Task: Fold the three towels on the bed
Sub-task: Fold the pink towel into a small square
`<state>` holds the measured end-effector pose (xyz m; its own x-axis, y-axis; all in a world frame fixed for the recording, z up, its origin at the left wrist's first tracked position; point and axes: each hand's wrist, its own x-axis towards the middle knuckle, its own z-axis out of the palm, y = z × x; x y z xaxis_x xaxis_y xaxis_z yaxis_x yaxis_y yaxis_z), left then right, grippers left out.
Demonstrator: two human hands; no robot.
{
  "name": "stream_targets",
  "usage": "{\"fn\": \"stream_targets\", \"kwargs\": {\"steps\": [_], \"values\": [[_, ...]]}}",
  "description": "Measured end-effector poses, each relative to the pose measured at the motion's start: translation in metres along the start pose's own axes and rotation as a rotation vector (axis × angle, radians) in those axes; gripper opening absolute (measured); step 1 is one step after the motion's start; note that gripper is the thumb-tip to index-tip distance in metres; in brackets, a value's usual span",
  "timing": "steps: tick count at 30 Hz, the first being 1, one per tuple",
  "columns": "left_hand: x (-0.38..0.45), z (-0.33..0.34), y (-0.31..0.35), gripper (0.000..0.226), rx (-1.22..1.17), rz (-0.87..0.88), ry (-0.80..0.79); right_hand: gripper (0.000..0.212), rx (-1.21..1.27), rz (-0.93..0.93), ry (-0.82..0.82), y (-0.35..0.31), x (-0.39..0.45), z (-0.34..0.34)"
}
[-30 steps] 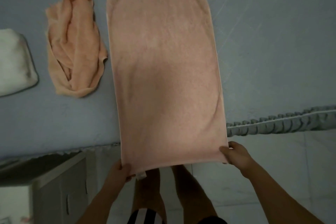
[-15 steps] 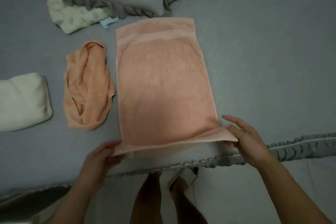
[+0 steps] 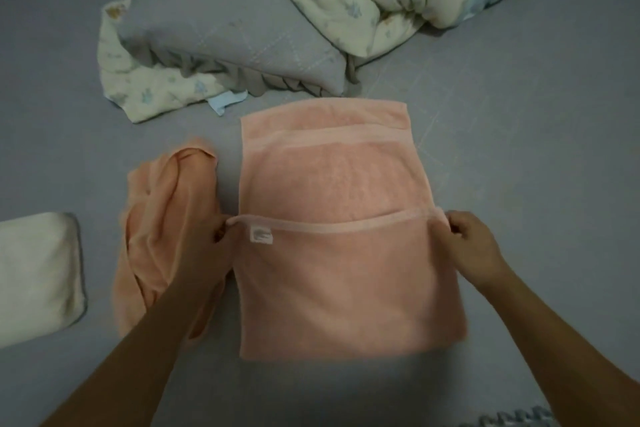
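Between pinching hands, soft peach terry towel (image 3: 346, 281), half-folded rectangle.

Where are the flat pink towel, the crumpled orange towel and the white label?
flat pink towel (image 3: 346, 291), head view, folded-over layer.
crumpled orange towel (image 3: 166, 204), head view, upper bunched part.
white label (image 3: 261, 235), head view, its centre.
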<state>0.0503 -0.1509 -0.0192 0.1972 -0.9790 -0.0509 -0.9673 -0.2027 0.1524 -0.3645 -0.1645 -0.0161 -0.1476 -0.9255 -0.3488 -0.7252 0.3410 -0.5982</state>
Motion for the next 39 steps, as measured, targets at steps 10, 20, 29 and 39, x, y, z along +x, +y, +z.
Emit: {"fn": "stream_targets", "kwargs": {"steps": [10,20,29,39], "values": [[0.189,0.023,0.051,0.015,-0.757,-0.278,-0.013,0.025,0.232,0.026,0.274,-0.065,0.203,0.006],[0.179,0.068,0.040,0.031,-0.655,-0.328,-0.077,0.018,0.195,0.099,0.260,-0.017,0.203,0.043],[0.237,0.044,0.059,0.013,-0.743,-0.320,0.196,0.010,0.138,-0.043,0.318,-0.069,0.257,0.005],[0.221,0.085,0.063,0.038,-0.646,-0.490,0.029,0.022,0.170,0.130,0.248,-0.025,0.247,0.052]]}}
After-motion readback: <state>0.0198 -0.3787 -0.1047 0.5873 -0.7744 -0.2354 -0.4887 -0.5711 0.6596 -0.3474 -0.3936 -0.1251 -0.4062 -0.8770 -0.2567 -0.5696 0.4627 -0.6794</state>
